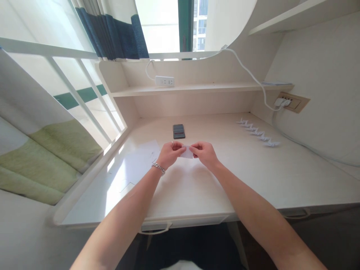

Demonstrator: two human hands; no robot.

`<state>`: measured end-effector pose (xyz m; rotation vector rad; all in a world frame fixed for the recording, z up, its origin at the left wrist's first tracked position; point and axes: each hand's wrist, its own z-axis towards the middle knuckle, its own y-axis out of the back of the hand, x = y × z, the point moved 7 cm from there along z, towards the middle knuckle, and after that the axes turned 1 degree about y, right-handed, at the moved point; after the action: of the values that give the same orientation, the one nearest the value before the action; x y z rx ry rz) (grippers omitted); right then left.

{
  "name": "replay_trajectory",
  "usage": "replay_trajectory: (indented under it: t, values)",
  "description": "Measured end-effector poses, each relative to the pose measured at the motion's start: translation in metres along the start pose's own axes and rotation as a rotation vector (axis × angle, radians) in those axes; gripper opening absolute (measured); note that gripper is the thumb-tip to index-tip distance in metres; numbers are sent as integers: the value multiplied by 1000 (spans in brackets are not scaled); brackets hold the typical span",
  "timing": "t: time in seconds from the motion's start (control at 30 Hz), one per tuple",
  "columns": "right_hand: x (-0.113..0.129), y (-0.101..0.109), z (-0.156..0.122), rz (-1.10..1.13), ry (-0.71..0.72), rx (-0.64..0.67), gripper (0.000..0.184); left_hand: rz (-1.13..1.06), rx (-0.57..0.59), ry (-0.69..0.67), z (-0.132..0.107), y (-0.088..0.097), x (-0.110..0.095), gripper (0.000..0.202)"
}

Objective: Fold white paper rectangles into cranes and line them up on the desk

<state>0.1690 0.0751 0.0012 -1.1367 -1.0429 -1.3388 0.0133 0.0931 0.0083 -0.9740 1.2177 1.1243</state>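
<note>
A small piece of white paper [186, 152] is held up between my two hands over the middle of the desk. My left hand [170, 154], with a ring and a chain bracelet at the wrist, pinches its left edge between thumb and fingers. On the opposite edge, my right hand [206, 153] grips it the same way. Whether the paper has creases cannot be made out. Just beyond the hands lies a dark phone-like object [179, 131]. Several folded white paper cranes [258, 132] stand in a slanting row at the back right.
White paper sheets [140, 159] lie on the desk's left side, partly in bright sunlight. A shelf [197, 88] with a power strip [164, 81] runs along the back. A white cable [250, 73] drops to the wall socket [294, 102] on the right. Drawer handles [155, 229] line the front edge.
</note>
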Motion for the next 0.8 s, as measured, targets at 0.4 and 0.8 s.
replay_trajectory:
  t: [0.4, 0.8]
  values:
    - [10, 1, -6, -56, -13, 107, 21, 46, 117, 24, 0, -9, -6, 26]
    - [2, -5, -5, -65, -58, 155, 15, 75, 92, -30, -3, 2, 4, 27]
